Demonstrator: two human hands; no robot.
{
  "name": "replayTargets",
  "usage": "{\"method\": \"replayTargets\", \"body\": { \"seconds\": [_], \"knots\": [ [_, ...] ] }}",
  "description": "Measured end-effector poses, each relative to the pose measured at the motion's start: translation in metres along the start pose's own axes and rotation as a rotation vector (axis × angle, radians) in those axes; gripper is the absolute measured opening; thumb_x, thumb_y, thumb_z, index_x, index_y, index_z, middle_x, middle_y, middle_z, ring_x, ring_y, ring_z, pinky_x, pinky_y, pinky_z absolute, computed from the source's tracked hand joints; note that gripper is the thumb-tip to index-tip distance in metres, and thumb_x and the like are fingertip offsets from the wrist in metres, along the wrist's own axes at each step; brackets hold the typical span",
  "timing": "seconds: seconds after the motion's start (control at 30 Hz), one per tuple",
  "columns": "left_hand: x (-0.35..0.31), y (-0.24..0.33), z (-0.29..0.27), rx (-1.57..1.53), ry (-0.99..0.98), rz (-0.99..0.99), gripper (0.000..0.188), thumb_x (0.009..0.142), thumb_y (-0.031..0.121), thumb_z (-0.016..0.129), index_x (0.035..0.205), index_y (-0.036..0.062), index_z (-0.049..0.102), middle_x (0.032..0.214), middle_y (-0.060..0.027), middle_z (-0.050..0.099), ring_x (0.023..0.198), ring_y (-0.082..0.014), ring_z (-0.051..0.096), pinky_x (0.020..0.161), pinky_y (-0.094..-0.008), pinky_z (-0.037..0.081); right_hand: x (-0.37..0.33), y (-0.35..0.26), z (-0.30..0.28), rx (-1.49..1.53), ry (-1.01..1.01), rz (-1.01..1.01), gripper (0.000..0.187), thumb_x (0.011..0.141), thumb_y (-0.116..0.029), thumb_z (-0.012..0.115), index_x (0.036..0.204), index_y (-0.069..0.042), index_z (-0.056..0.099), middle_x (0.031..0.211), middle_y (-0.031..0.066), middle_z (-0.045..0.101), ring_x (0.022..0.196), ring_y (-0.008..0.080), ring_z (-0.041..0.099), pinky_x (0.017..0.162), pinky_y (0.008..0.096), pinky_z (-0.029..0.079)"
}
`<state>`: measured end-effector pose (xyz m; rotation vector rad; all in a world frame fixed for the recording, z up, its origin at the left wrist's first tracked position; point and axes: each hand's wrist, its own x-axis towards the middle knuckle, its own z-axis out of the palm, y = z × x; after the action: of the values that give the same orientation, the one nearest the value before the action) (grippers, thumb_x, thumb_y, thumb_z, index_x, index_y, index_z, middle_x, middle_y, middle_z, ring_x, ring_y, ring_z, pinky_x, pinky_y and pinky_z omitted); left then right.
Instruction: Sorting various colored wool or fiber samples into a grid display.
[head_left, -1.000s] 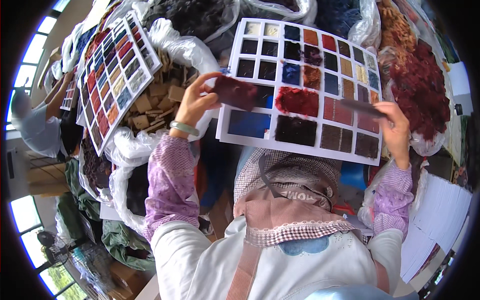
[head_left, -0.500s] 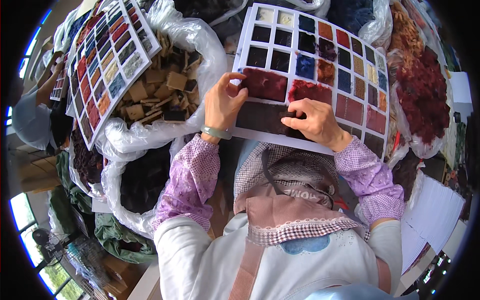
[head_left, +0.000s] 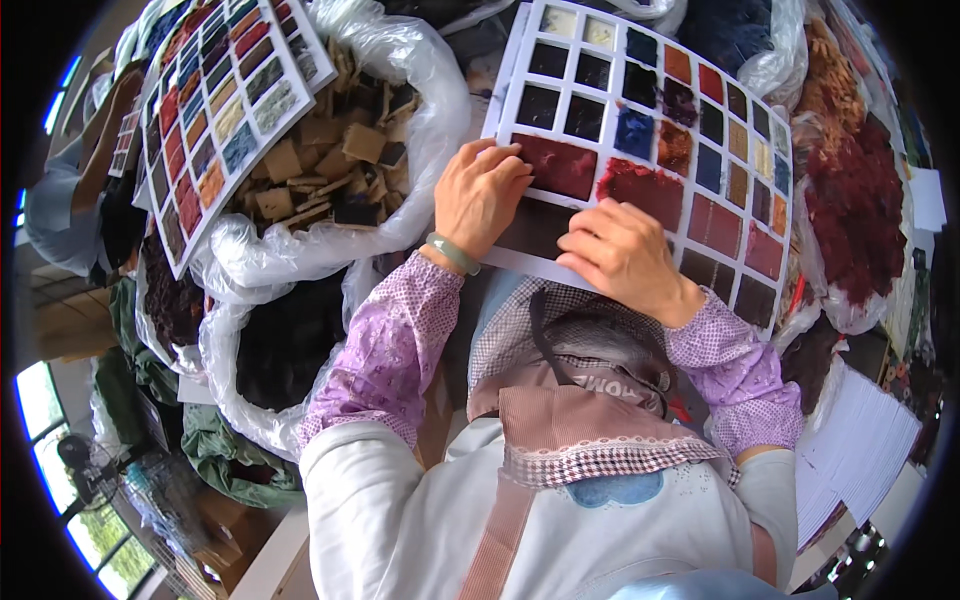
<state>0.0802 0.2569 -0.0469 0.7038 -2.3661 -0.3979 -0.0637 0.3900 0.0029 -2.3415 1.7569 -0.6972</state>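
Note:
A white swatch board [head_left: 512,95] with a grid of fuzzy colour samples lies before me. My left hand [head_left: 482,195], a pale green bangle at its wrist, covers the board's left edge. Its bent fingertips touch the left end of a maroon swatch [head_left: 560,167]; its thumb is hidden. My right hand [head_left: 625,255] is over the board's lower part, fingers drawn together and bent. They are between a red swatch [head_left: 645,190] and a long dark brown swatch [head_left: 530,228]. Whatever is between those fingers is hidden.
Left of the board, a plastic-lined bag [head_left: 440,100] holds small tan and dark pieces. A second swatch board [head_left: 215,130] leans over that bag. Loose dark red fibre [head_left: 855,220] fills a bag at right, above stacked white sheets [head_left: 860,440]. Another person [head_left: 75,215] is at far left.
My left hand has moved right and turned its back upward, from a thumb-and-finger pinch. The small dark piece seen in my right fingers is now hidden. The board appears slightly farther right.

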Motion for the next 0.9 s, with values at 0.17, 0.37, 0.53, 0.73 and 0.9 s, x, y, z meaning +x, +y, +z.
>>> {"method": "replayTargets", "body": {
  "seconds": [0.17, 0.37, 0.53, 0.73, 0.9],
  "knots": [
    [-0.010, 0.000, -0.021, -0.076, -0.070, -0.001, 0.017, 0.067, 0.009, 0.063, 0.084, 0.0109, 0.064, 0.098, -0.0028, 0.062, 0.097, -0.0229, 0.053, 0.081, -0.0334, 0.043, 0.026, 0.012, -0.003, -0.218, -0.050, 0.006, 0.030, 0.071, -0.023, 0.064, 0.094, -0.005, 0.062, 0.095, 0.0057, 0.060, 0.092, 0.0186, 0.054, 0.079, 0.0339, 0.042],
    [-0.090, -0.002, -0.088, 0.071, 0.389, -0.435, 0.019, 0.071, -0.003, 0.058, 0.085, 0.0075, 0.064, 0.086, -0.0083, 0.063, 0.080, -0.0240, 0.060, 0.069, -0.0301, 0.047, 0.130, 0.006, 0.024, -0.155, -0.027, -0.156, 0.008, 0.076, -0.013, 0.058, 0.081, -0.007, 0.058, 0.067, 0.0086, 0.058, 0.060, 0.0267, 0.059, 0.051, 0.0346, 0.047],
    [-0.189, -0.044, -0.138, 0.565, 0.183, -0.805, 0.037, 0.072, 0.009, 0.061, 0.108, 0.0126, 0.056, 0.107, -0.0124, 0.056, 0.098, -0.0276, 0.053, 0.084, -0.0362, 0.041, 0.214, -0.010, 0.106, -0.179, -0.096, -0.093, 0.027, 0.076, -0.024, 0.061, 0.098, -0.011, 0.053, 0.079, 0.0131, 0.062, 0.074, 0.0305, 0.062, 0.060, 0.0393, 0.051],
    [-0.207, -0.080, -0.135, 0.395, 0.067, -0.974, 0.043, 0.068, 0.014, 0.065, 0.109, 0.0136, 0.054, 0.112, -0.0149, 0.050, 0.096, -0.0317, 0.050, 0.082, -0.0380, 0.042, 0.224, -0.012, 0.149, -0.274, -0.069, -0.050, 0.025, 0.076, -0.015, 0.056, 0.100, -0.013, 0.054, 0.089, 0.0121, 0.058, 0.076, 0.0323, 0.062, 0.061, 0.0381, 0.051],
    [-0.195, -0.079, -0.130, 0.419, 0.203, -1.039, 0.045, 0.057, 0.016, 0.075, 0.098, 0.0150, 0.058, 0.096, -0.0133, 0.049, 0.089, -0.0309, 0.052, 0.075, -0.0373, 0.044, 0.231, -0.004, 0.122, -0.047, 0.004, -0.111, 0.025, 0.075, -0.018, 0.056, 0.099, -0.014, 0.055, 0.081, 0.0124, 0.062, 0.074, 0.0315, 0.062, 0.064, 0.0418, 0.050]
  ]
}}
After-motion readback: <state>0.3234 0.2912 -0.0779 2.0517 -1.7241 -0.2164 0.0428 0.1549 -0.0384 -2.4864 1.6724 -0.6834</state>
